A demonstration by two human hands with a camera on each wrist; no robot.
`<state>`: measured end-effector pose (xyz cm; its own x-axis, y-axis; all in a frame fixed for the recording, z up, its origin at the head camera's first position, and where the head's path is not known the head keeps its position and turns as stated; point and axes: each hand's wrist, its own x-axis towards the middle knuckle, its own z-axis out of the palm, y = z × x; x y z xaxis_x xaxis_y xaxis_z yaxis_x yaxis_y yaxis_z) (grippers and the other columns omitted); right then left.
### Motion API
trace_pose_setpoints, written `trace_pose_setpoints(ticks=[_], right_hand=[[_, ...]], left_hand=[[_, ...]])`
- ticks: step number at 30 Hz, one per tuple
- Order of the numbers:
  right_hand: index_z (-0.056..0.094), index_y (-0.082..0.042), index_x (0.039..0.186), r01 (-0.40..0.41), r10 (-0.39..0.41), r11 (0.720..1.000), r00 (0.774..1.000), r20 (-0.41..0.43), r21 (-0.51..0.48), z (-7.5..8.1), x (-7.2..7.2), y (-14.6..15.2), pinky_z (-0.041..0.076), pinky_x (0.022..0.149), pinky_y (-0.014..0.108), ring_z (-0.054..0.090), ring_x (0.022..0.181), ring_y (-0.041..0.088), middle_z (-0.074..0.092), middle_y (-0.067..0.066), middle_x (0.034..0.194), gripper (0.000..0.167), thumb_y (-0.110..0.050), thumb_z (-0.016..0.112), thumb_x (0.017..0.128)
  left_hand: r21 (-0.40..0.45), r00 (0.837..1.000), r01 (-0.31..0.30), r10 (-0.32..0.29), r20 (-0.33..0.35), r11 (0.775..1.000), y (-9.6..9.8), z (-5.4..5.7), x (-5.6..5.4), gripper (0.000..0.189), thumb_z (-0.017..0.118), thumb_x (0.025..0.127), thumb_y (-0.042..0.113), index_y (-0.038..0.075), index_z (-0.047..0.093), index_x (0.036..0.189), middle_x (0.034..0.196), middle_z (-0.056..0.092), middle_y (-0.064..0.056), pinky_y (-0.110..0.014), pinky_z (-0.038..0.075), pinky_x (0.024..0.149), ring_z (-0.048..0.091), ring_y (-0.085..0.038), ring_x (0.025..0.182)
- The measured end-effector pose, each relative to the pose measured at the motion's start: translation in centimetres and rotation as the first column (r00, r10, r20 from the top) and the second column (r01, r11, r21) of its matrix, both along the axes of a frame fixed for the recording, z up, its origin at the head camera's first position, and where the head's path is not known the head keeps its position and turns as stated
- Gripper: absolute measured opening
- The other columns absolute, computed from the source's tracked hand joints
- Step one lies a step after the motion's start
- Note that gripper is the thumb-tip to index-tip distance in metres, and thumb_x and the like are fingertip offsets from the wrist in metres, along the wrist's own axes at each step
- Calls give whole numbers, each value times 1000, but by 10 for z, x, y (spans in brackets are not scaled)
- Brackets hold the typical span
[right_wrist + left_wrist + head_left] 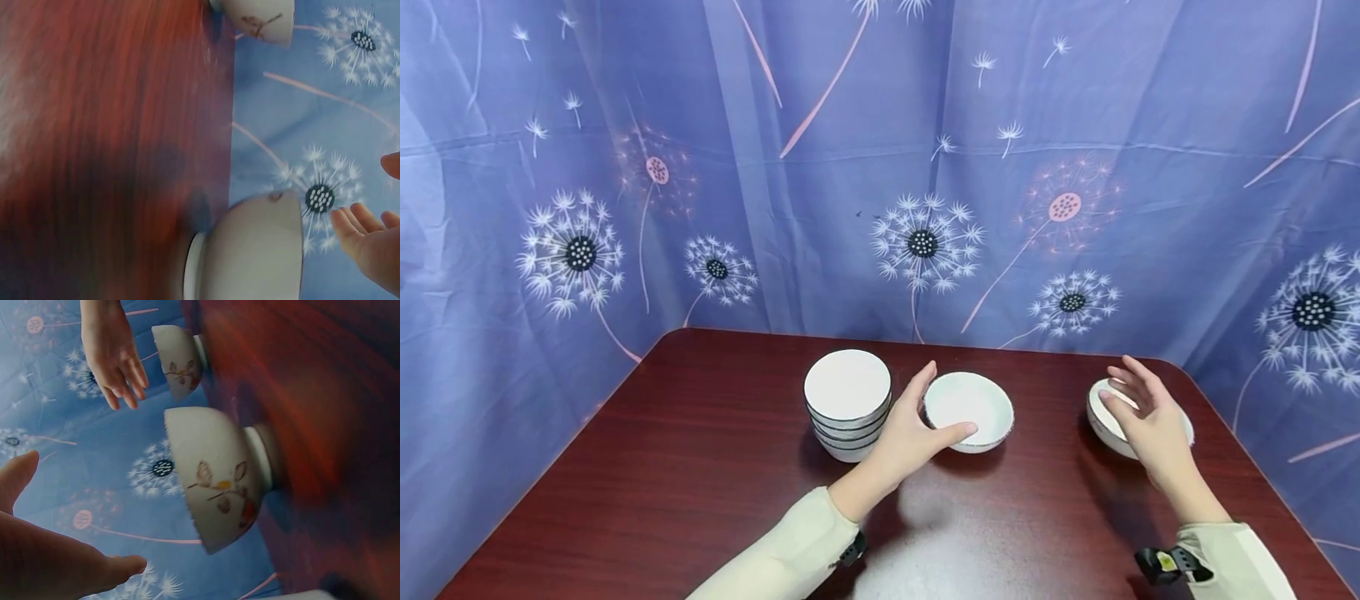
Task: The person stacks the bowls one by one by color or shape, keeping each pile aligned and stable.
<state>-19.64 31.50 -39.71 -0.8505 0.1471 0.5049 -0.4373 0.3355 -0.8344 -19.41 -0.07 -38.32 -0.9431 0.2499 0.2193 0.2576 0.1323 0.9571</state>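
My left hand (pixel 906 440) hovers at the near left of a white bowl (pixel 972 410) in the middle, thumb and fingers spread wide. In the left wrist view, that bowl (pixel 212 478) shows a painted branch and flower on its side, and a gap separates it from the thumb and fingers. Over at the right, a second bowl (pixel 1101 423) sits partly hidden behind my right hand (pixel 1156 429), whose fingers are loosely bent and hold nothing. The right wrist view shows the fingers (pixel 350 234) just above the rim of this bowl (pixel 256 250).
A stack of several white, dark-rimmed bowls (pixel 847 385) stands left of my left hand. Everything rests on a dark red wooden table (pixel 662 467). Behind and beside it hangs a blue curtain (pixel 835 200) with dandelion prints.
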Motion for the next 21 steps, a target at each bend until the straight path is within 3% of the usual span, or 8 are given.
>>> trace_pose_setpoints(ticks=[6, 10, 17, 21], right_hand=[[39, -8, 146, 113, -114, 993, 992, 48, 28, -6, 2, 17, 41, 86, 4, 52, 106, -9, 55, -24, 114, 62, 3, 63, 89], [35, -5, 148, 176, -181, 982, 981, 77, 71, -7, 3, 27, 40, 90, 4, 48, 111, -10, 53, -24, 118, 63, -1, 63, 91], [27, -10, 152, 213, -229, 966, 968, 100, 146, -8, 2, 44, 31, 101, 6, 42, 122, -7, 49, -13, 134, 66, -9, 60, 94], [22, -10, 153, 220, -240, 965, 960, 143, 140, -10, 3, 53, 24, 107, 7, 37, 128, -4, 43, -8, 142, 68, -11, 58, 96]], left_hand=[[-24, 998, -29, 31, 59, 999, 6, -10, -6, 96, 84, 74, 26, 12, 29, 151, 153, 33, -6, -46, 31, 112, 34, -26, 138], [-75, 997, -46, 51, 63, 996, 8, -17, -10, 98, 84, 73, 27, 12, 28, 152, 153, 34, -8, -50, 32, 110, 34, -30, 137], [-107, 991, -68, 79, 104, 992, 9, -21, -17, 100, 85, 72, 25, 11, 26, 152, 152, 33, -12, -51, 32, 110, 34, -31, 137], [-110, 986, -69, 84, 141, 992, 10, -25, -21, 101, 85, 73, 25, 9, 25, 152, 153, 32, -13, -52, 31, 110, 33, -33, 138]])
